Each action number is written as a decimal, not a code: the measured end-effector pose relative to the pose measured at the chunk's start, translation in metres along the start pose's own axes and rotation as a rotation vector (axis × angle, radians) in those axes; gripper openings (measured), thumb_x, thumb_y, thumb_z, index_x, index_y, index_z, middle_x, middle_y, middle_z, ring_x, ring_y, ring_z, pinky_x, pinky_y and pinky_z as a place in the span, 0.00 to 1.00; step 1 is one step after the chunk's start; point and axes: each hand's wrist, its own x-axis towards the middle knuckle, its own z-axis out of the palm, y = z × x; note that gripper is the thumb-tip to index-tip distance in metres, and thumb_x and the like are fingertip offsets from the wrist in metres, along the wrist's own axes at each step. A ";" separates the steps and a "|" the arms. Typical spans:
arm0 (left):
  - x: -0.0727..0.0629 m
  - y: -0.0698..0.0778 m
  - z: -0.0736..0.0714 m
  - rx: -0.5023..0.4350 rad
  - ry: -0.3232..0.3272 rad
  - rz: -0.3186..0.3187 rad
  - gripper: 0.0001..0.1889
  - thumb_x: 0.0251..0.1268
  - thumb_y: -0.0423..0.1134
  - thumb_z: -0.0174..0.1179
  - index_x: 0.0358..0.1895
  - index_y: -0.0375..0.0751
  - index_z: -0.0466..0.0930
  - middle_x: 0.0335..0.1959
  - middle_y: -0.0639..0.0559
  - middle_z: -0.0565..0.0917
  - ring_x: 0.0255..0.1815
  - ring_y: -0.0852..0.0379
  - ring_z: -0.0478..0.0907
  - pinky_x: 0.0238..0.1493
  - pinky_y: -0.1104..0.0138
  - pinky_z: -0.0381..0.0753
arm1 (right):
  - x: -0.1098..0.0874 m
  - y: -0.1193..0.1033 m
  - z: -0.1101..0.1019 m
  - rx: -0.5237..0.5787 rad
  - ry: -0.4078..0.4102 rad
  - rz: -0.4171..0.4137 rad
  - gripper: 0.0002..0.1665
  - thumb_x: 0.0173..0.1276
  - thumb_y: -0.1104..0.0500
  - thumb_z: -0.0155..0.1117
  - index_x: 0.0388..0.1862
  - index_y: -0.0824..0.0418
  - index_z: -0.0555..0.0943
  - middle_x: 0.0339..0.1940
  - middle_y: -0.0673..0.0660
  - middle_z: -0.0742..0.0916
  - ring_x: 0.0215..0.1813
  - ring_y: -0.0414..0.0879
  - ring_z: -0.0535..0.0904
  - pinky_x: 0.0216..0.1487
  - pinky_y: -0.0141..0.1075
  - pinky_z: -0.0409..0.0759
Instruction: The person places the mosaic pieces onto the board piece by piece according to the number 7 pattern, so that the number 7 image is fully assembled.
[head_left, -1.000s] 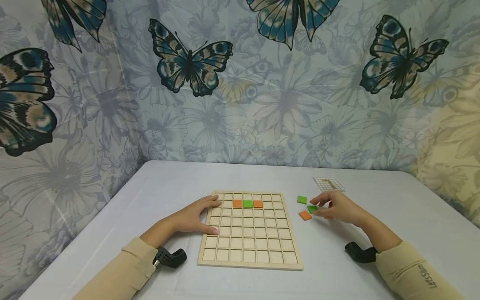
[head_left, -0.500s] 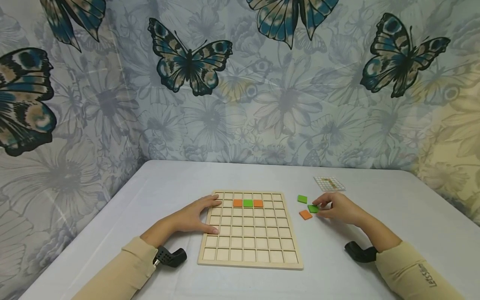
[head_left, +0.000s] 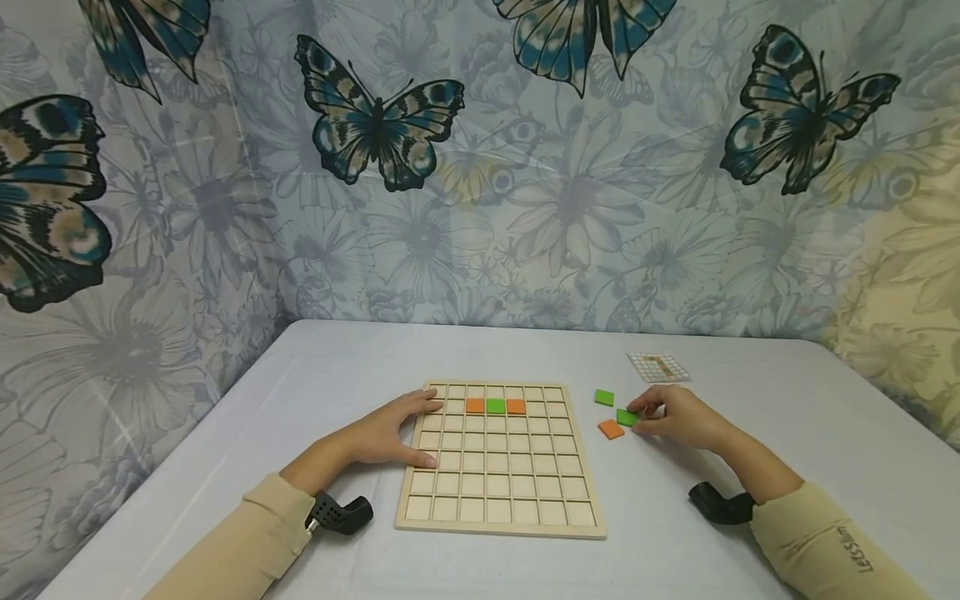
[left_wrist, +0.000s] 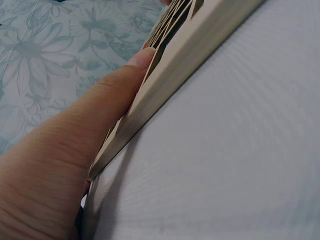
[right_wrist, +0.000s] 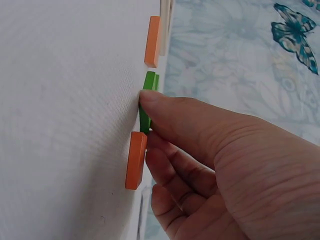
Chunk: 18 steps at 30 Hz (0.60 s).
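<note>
A wooden grid board [head_left: 498, 532] lies on the white table, with two orange tiles and one green tile in its second row from the far edge. My left hand [head_left: 390, 429] rests on its left edge, fingers spread; in the left wrist view the thumb [left_wrist: 120, 85] lies over the rim. Right of the board, my right hand [head_left: 686, 417] pinches a green square tile [head_left: 627, 417] between thumb and fingers, low at the table. Close by lie another green tile [head_left: 604, 397] and an orange tile [head_left: 611, 429]. In the right wrist view a further orange tile [right_wrist: 135, 161] stands near the curled fingers.
Behind the right hand lies a small card [head_left: 660, 367] printed with a grid pattern. The white-covered table [head_left: 480, 571] ends at a floral wall with butterflies. A black wrist device [head_left: 341, 514] sits on each forearm.
My right fingers have closed in on the green tile, and the hand has shifted slightly right with it. The left hand and board stay as they were.
</note>
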 end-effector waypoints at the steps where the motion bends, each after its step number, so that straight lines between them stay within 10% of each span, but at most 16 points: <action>1: 0.000 0.000 0.000 0.001 0.001 0.000 0.46 0.42 0.60 0.70 0.68 0.51 0.63 0.75 0.51 0.53 0.76 0.44 0.44 0.71 0.43 0.48 | 0.000 0.000 0.000 0.001 -0.001 0.001 0.15 0.54 0.64 0.69 0.41 0.69 0.82 0.33 0.54 0.83 0.32 0.37 0.70 0.27 0.28 0.72; 18: 0.000 0.000 0.000 -0.001 0.002 0.007 0.46 0.42 0.60 0.70 0.68 0.50 0.63 0.75 0.50 0.53 0.76 0.44 0.45 0.72 0.43 0.48 | 0.000 -0.002 -0.001 -0.006 -0.002 0.002 0.14 0.54 0.64 0.69 0.39 0.69 0.82 0.32 0.54 0.83 0.32 0.38 0.72 0.27 0.28 0.72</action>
